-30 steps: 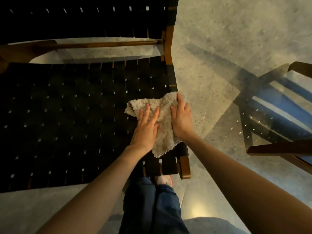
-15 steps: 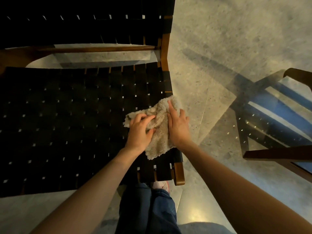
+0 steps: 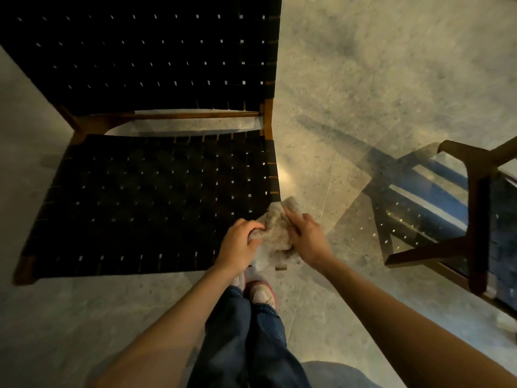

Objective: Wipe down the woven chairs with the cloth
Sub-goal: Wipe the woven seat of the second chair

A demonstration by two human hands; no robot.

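A chair with a black woven seat (image 3: pixel 145 203) and woven backrest (image 3: pixel 156 54) in a brown wooden frame stands in front of me. A beige fluffy cloth (image 3: pixel 275 236) is bunched up at the seat's front right corner. My left hand (image 3: pixel 240 243) grips the cloth's left part with curled fingers. My right hand (image 3: pixel 306 238) holds its right side, the fingers wrapped over the cloth. Both hands are at the seat's corner, over its edge.
A second woven chair (image 3: pixel 475 208) with a dark wooden frame stands to the right, its shadow falling on the grey speckled floor (image 3: pixel 377 79). My legs in blue jeans and pale shoes (image 3: pixel 261 292) stand just before the seat's front edge.
Both hands went from lying flat on the spread cloth to gathering it into a bunch. They drew it toward the seat's front right corner. The view has pulled back from the chair.
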